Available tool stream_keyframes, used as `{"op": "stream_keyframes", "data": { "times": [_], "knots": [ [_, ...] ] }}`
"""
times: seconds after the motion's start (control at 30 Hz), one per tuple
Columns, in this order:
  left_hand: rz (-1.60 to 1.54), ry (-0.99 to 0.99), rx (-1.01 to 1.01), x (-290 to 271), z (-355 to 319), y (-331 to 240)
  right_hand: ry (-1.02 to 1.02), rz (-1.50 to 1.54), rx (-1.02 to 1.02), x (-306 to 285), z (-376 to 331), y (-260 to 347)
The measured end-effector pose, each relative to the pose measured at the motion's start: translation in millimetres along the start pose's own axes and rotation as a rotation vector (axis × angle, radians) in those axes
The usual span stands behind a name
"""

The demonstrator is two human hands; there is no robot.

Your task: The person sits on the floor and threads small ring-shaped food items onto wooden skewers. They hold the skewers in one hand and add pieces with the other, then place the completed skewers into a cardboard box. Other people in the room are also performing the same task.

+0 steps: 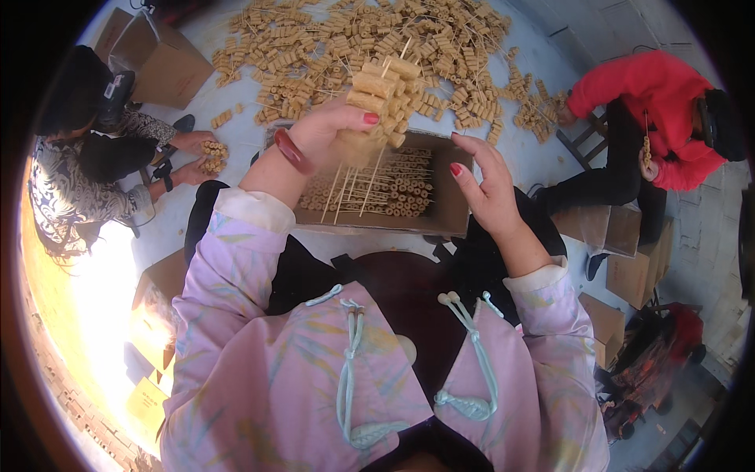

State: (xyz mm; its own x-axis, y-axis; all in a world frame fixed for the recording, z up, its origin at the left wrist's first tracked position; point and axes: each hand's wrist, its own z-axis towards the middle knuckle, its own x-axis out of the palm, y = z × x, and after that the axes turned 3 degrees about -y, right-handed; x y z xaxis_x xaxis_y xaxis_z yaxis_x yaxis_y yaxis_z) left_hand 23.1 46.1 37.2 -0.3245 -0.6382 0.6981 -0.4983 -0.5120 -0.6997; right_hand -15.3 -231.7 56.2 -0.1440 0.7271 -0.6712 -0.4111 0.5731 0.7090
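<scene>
Fingers point(359, 118) of our left hand point(322, 134) closed around a bundle of skewered tan tubes point(381, 88), above the far part of the open cardboard box point(452, 197).
If our one-handed hold slackened, outer skewers could slide out, since only the left thumb visibly braces the near side; the bare sticks point(346, 193) slanting down toward us could snag on the packed rows point(405, 177) below, and squeezing too hard might crack the tubes. Our right hand point(494, 189) holds nothing, its thumb and fingers spread wide by the box's right side; whether a fingertip brushes the rim, we cannot tell. Farther out lies the loose pile point(354, 39) on the floor point(244, 94), with co-workers' hands holding similar pieces to left and right.
</scene>
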Motion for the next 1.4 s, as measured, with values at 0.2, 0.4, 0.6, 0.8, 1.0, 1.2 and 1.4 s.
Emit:
{"op": "stream_keyframes", "data": {
  "times": [0.2,0.4,0.6,0.8,1.0,1.2,1.4],
  "knots": [
    [1.039,0.060,-0.150,0,22,34,0.458,-0.208,0.044,47,-59,-37],
    [1.627,0.166,-0.275,-18,54,99,0.802,-0.288,0.181,64,-70,-46],
    [1.766,0.093,-0.195,-25,85,157,0.941,-0.264,0.164,62,-78,-43],
    [1.830,0.021,-0.099,-31,93,189,0.941,-0.213,0.234,60,-74,-49],
    [1.769,-0.036,-0.004,-44,84,191,0.843,-0.238,0.367,84,-66,-60],
    [1.807,-0.174,0.127,-58,76,201,0.797,-0.386,0.420,136,-54,-82],
    [1.881,-0.185,0.169,-68,76,211,0.940,-0.485,0.537,155,-52,-89]
  ]
}}
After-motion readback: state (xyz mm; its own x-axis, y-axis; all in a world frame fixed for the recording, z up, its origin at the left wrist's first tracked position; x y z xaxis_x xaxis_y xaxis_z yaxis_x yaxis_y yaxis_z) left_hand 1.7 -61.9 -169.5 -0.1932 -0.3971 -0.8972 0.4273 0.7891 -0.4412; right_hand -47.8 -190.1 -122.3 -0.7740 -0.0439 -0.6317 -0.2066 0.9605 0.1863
